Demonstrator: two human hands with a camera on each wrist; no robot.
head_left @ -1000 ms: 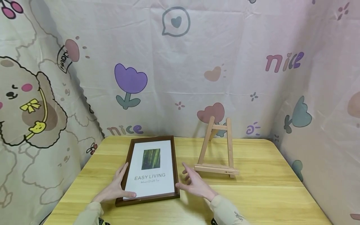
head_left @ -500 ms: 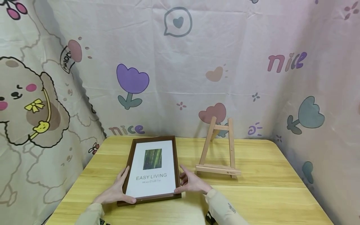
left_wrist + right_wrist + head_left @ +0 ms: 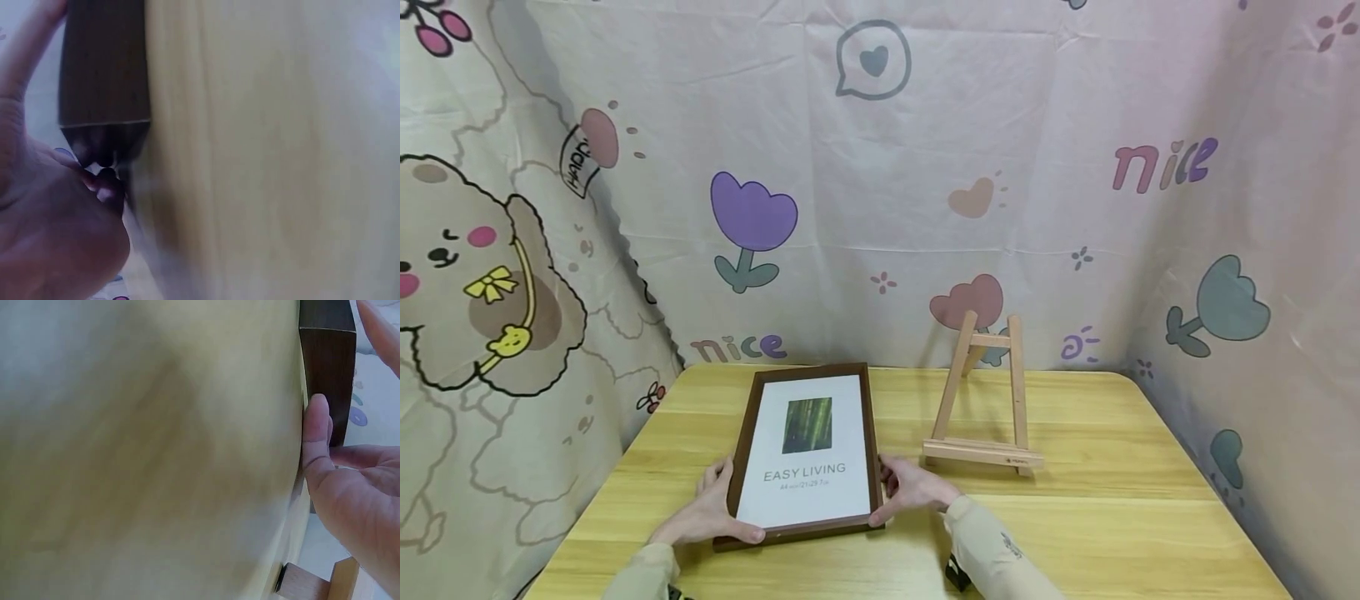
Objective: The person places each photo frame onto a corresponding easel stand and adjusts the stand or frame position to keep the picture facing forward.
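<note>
A brown picture frame (image 3: 802, 492) with a white "EASY LIVING" insert and a small green picture lies on the table. My left hand (image 3: 711, 510) grips its near left corner, thumb over the front edge and fingers along the left side. At the near right corner, my right hand (image 3: 913, 486) holds the frame with its thumb on top and fingers at the side. The right wrist view shows a fingertip (image 3: 317, 415) low against the dark frame edge (image 3: 328, 369), close to the tabletop. In the left wrist view, the frame corner (image 3: 106, 69) partly hides the fingers.
A small wooden easel (image 3: 981, 452) stands upright right of the frame, near my right hand. The light wood table (image 3: 1097, 533) reaches back to a patterned cloth backdrop (image 3: 880, 167). Part of the easel (image 3: 306, 584) shows at the bottom of the right wrist view.
My right hand has moved left onto the frame's right edge and now grips it. The left fingers have slid down and tucked closer to the left side. The frame looks nearly unmoved.
</note>
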